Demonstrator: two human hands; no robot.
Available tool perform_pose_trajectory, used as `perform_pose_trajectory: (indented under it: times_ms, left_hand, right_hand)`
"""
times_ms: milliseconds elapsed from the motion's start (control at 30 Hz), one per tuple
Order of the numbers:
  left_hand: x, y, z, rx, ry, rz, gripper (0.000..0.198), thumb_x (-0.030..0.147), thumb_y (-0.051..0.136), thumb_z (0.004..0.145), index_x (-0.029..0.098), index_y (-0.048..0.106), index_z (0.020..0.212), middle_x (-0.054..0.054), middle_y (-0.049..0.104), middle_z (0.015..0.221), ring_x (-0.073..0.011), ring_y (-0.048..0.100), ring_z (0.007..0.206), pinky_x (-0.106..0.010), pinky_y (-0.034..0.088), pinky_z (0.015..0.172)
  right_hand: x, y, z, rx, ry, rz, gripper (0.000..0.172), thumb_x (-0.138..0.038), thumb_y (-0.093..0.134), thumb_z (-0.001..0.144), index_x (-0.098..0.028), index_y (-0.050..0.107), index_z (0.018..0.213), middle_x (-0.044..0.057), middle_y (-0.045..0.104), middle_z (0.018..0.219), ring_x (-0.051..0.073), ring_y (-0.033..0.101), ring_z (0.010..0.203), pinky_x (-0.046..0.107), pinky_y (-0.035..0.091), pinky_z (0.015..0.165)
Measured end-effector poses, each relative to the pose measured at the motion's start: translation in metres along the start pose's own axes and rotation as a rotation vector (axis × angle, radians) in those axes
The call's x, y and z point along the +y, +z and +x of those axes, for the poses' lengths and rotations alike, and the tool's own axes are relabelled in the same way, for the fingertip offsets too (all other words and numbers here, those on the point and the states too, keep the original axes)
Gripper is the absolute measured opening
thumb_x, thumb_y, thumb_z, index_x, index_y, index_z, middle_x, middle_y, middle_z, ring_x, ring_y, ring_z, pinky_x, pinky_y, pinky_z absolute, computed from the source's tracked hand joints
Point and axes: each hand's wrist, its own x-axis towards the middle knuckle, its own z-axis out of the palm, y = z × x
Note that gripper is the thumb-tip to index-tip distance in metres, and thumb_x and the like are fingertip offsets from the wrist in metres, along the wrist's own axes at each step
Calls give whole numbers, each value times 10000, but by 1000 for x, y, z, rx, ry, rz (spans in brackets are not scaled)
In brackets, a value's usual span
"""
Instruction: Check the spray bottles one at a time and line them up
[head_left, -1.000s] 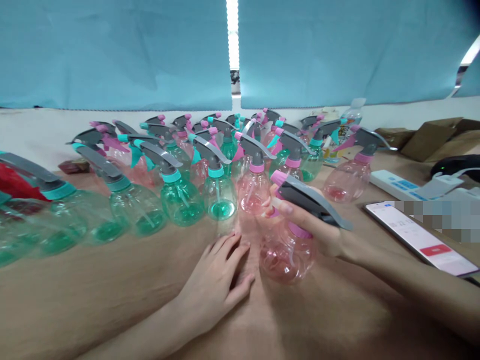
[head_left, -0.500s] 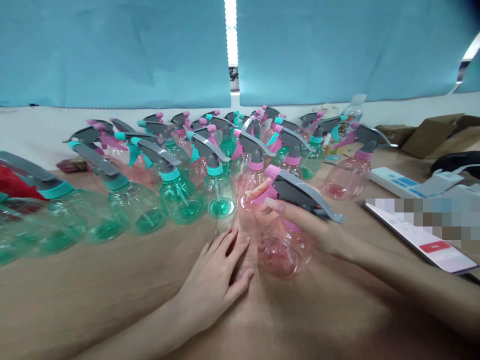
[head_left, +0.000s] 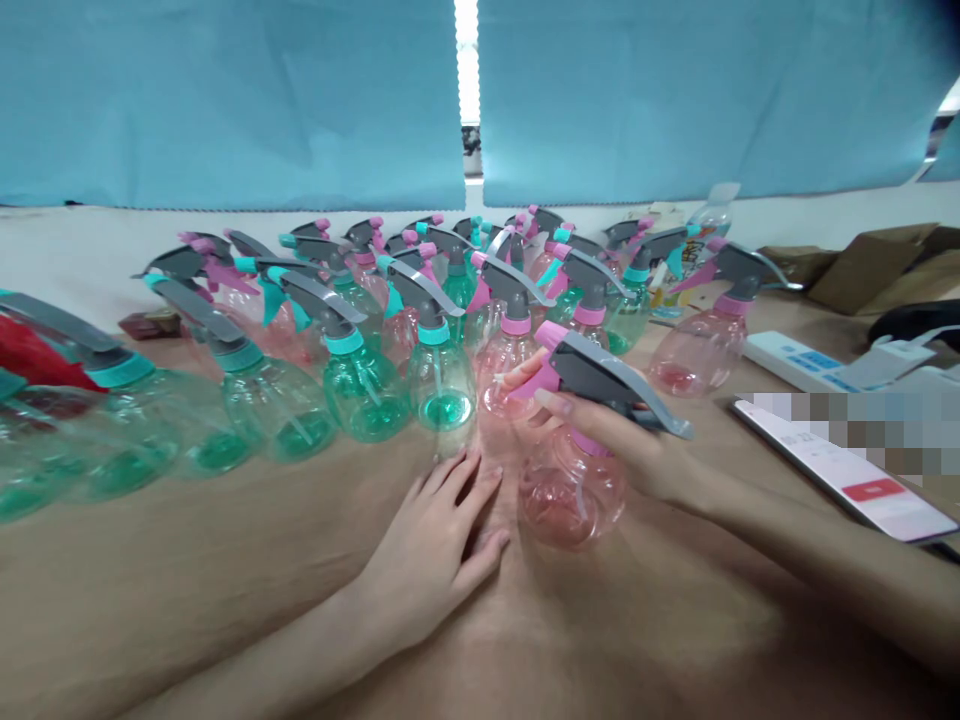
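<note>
A clear pink spray bottle (head_left: 571, 495) with a grey and pink trigger head stands upright at the middle of the table. My right hand (head_left: 626, 440) is wrapped round its neck just below the head, with fingertips by the pink trigger. To the left of that bottle, my left hand (head_left: 442, 530) lies palm down on the wood, fingers spread and holding nothing. Just beyond the left hand stands a spray bottle with a turquoise collar (head_left: 441, 385) and green at its base. A green spray bottle (head_left: 365, 395) stands to the left of that one.
Several more pink and green spray bottles crowd the back and left of the table. On the right are a phone (head_left: 847, 470), a white power strip (head_left: 795, 362), a lone pink spray bottle (head_left: 697, 345) and cardboard boxes (head_left: 870, 270). Something red (head_left: 34, 360) lies far left.
The whole view has shifted slightly. Both hands and the held spray bottle keep the same places on the table.
</note>
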Motion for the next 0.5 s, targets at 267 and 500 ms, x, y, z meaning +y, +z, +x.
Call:
perform_pose_trajectory:
  times_ms: [267, 500]
  left_hand:
    - [0, 0, -1, 12, -5, -29, 462, 397, 483, 946, 163, 496, 1344, -146, 424, 1464, -330, 386, 1330, -502, 402, 1013]
    - [1, 0, -1, -4, -11, -36, 469, 383, 497, 942, 152, 494, 1351, -148, 409, 1475, -334, 378, 1334, -517, 377, 1035]
  right_hand:
    - [-3, 1, 2, 30, -4, 2, 159, -249, 628, 851, -248, 622, 1010, 9, 630, 960, 182, 615, 916, 386, 488, 908]
    - [-1, 0, 0, 55, 11, -91, 132, -312, 640, 841, -248, 606, 951, -18, 600, 770, 160, 581, 708, 329, 504, 663]
